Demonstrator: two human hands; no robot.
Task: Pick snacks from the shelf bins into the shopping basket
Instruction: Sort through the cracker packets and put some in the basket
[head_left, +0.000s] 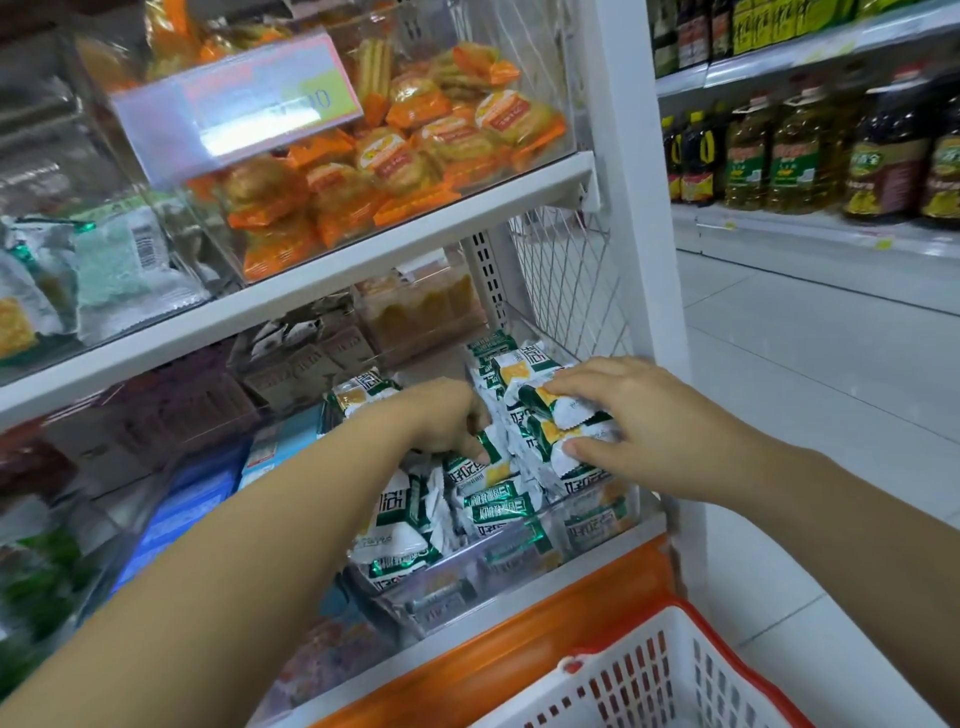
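Shelf end, lower tier. The clear bin (467, 587) holds a heap of green-and-white snack packets (498, 512), and both hands reach into it.

The right hand (636, 415) clamps a bundle of packets (576, 421) between its fingers above and its thumb below, at the far right of the heap. How many packets it holds is hard to tell.

The left hand (441, 415) curls over the middle of the heap. Its thumb pins a single packet (493, 448), and its fingertips are hidden behind its knuckles.

The white shopping basket (649, 686) with a red rim stands near, at lower right, cut off by the frame edge. An orange strip (519, 657) lies between it and the bin.

On the upper tier sit orange-wrapped cakes (415, 156) behind a blurred, unreadable price label (234, 104). The bins at the left are smeared. Oil bottles (800, 156) line the far right shelves.
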